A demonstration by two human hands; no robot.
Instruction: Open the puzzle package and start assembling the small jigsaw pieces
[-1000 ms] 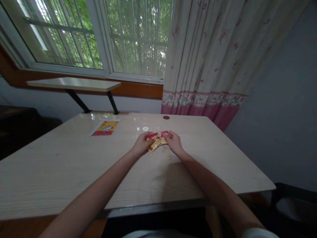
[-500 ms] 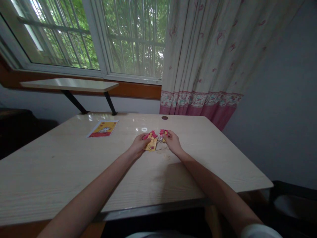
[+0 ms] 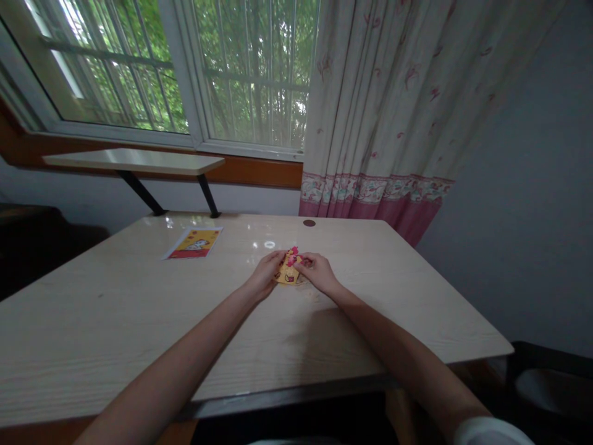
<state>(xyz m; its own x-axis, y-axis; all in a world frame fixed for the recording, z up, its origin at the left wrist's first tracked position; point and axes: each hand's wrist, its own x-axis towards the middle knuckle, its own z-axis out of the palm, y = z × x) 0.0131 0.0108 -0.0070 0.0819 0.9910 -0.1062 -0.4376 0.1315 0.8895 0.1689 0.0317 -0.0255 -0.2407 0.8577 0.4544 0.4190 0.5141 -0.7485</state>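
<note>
Both hands meet over the middle of the surface (image 3: pixel 139 321), on the near side of the small dark round hole (image 3: pixel 309 223) set in its far edge. Between them is a bunch of small yellow-and-pink puzzle pieces (image 3: pixel 288 272), gathered into one clump and partly lifted, its lower edge at or just above the wood; whether it touches cannot be told. The left hand (image 3: pixel 265 275) closes on the clump from its left side, fingers curled round the yellow part. The right hand (image 3: pixel 316 272) closes on it from the right, fingertips pinching the pink upper edge. Both hands are thus clamped on the same clump, and neither is nearer than the other: the pieces lie straight between them, directly ahead of the person, at the full reach of both forearms. The clump stands roughly on end, its long axis running up and slightly away from the person, the pink part uppermost. How many pieces it holds is too small to tell. Well to the left of the hole, near the far edge, a yellow-and-red printed card (image 3: pixel 193 242) lies flat and untouched. Behind the hole hangs a curtain (image 3: pixel 380 123) with a pink hem.
</note>
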